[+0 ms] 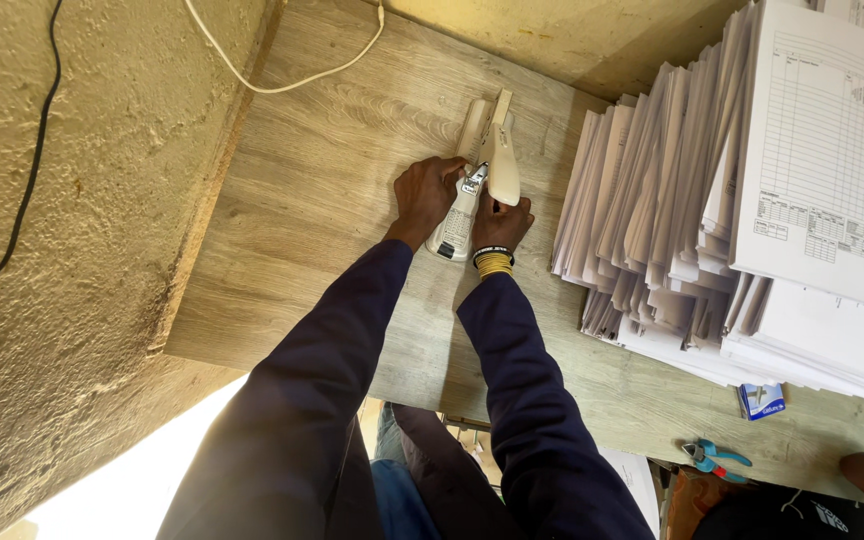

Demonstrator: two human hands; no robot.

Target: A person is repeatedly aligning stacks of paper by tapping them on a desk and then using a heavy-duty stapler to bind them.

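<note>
Centrally, left hand (425, 196) fingers curled around a cream plastic stapler (474, 180), right hand (500, 222) gripping its hinged-open arm, pale wood-grain table (322, 170), fanned paper stacks (712, 200) at right.

I see both my arms stretched forward in dark blue sleeves, hands close together at the far end. My left hand (428, 196) is curled, fingers bent in a grip. My right hand (501, 222), wrist banded, is clenched just beside it.
</note>
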